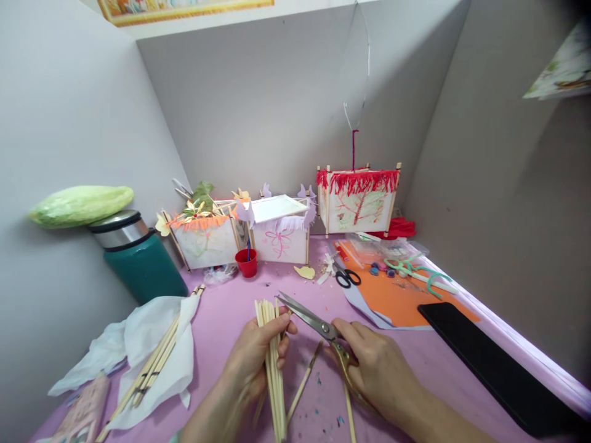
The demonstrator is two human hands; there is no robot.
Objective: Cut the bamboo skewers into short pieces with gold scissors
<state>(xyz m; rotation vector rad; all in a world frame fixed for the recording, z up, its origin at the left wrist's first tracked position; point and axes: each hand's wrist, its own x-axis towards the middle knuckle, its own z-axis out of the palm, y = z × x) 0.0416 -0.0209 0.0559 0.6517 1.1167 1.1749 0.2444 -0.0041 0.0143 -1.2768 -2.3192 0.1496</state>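
Note:
My left hand point(253, 355) grips a bundle of thin wooden sticks point(273, 369), held upright over the purple table point(231, 320). My right hand point(375, 368) holds gold-handled scissors point(318, 326); their blades are open and point left toward the tops of the sticks. Two loose sticks point(302, 386) lie on the table between my hands.
Three paper lanterns stand at the back: orange-fringed point(203, 237), white point(279, 231), red-fringed point(357, 200). A small red cup point(246, 263), black scissors point(347, 278), orange paper point(397, 295), a black phone point(489, 363), a green flask point(138, 255), and more sticks on white tissue point(152, 360) surround my hands.

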